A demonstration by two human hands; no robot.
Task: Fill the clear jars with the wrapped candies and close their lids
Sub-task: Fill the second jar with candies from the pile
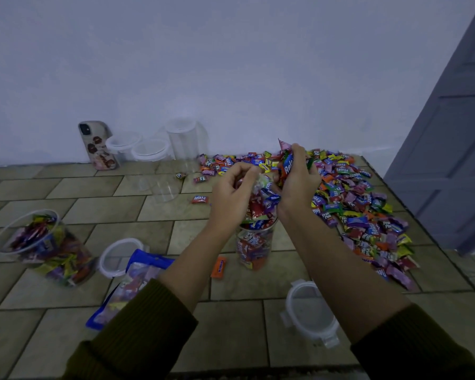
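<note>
Tiled floor (66,338) against a pale wall, grey door (450,133) off to the right. Two jars have candy in them: the middle jar (254,245) is heaped past its rim, and the left jar (41,245) is tilted, full and has no lid. Both hands are right over the middle jar. The left hand (231,190) has its fingers curled round a few wrappers on top of the heap, and the right hand (298,176) clutches a bunch of them. Two loose lids lie on the floor, the near lid (310,314) and the other lid (118,256) beside a blue candy bag (126,289). By the wall there are three empty lidded jars: a tall jar (185,141) and two short jars (122,144). A fourth empty jar (162,189) stands nearer, with no lid. The candy pile (354,204) covers the floor on the right. One phone (98,145) leans on the wall.
</note>
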